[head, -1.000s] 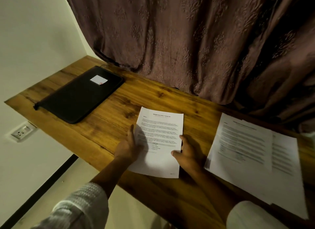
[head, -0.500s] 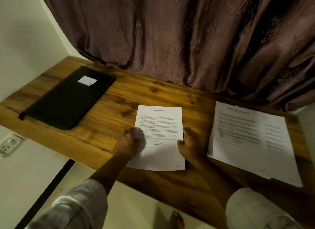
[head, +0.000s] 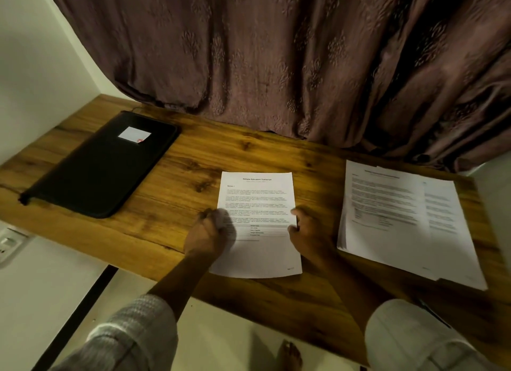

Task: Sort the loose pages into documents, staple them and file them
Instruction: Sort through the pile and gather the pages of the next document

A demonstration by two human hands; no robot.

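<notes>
Head view looks down on the printed page [head: 257,199], headed as a sample education transcript, lying flat near the front edge of the wooden surface [head: 171,193], roughly in the middle of it. My left hand [head: 208,231] is at the page's left edge with the fingers curled into a loose fist round that edge; the hand is blurred, so I cannot make out the finger placement more finely. My right hand [head: 307,229] is at the page's right edge, thumb on top of the sheet and fingers bent beside it, pinching the edge.

To the right, apart from the page, a stack of pages [head: 392,218] lies fanned a little, so that a second printed sheet shows along its right side. To the left, well apart, a black zipped folder [head: 102,166] lies closed at an angle, with a small white label [head: 134,134] on its cover.

A brownish patterned curtain [head: 276,52] hangs behind the surface and touches its back edge. A wall socket [head: 7,243] sits low on the left wall. My pale sleeves [head: 130,334] reach in from below, and a bare foot [head: 289,355] shows on the floor.
</notes>
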